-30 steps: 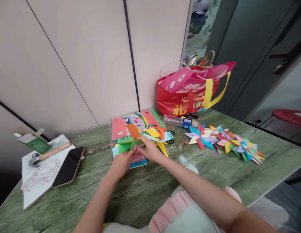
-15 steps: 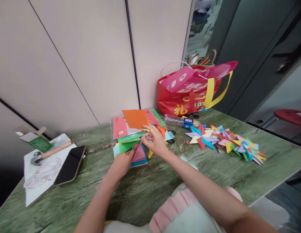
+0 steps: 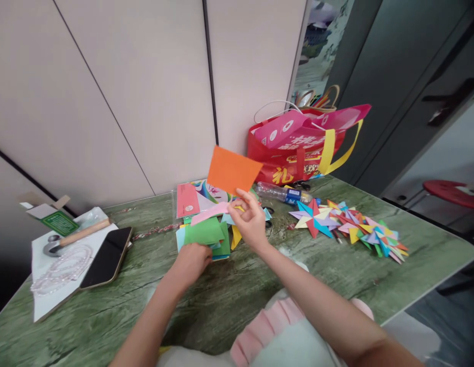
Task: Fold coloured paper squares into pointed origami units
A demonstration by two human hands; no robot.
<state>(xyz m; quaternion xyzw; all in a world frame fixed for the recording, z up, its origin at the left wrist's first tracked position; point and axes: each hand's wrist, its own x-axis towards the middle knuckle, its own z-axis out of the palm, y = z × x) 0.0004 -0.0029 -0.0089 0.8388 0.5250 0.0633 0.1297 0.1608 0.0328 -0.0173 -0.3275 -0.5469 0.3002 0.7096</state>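
My right hand (image 3: 250, 221) is raised above the paper pile, its fingers pinching a square orange sheet of paper (image 3: 234, 168) that stands up tilted. A pink sheet of paper (image 3: 209, 213) juts out to the left from the same fingers. My left hand (image 3: 195, 261) is closed on the near edge of a stack of coloured paper (image 3: 204, 232), with green on top; its fingertips are partly hidden. Behind the stack lies a clear-sleeved paper pack (image 3: 187, 200) with a red and patterned cover. A yellow piece (image 3: 236, 237) pokes out under my right hand.
Folded paper stars (image 3: 314, 218) lie to the right, near a clear plastic bottle (image 3: 285, 193) and black scissors (image 3: 269, 216). A red bag (image 3: 294, 153) stands behind. On the left are a phone (image 3: 107, 257), a hammer (image 3: 78, 237), beads (image 3: 63, 270) and a small box (image 3: 57, 220).
My right hand has lifted up and away from the stack with the orange and pink sheets. Green paper now shows on top where the pink was. My left hand stays at the stack.
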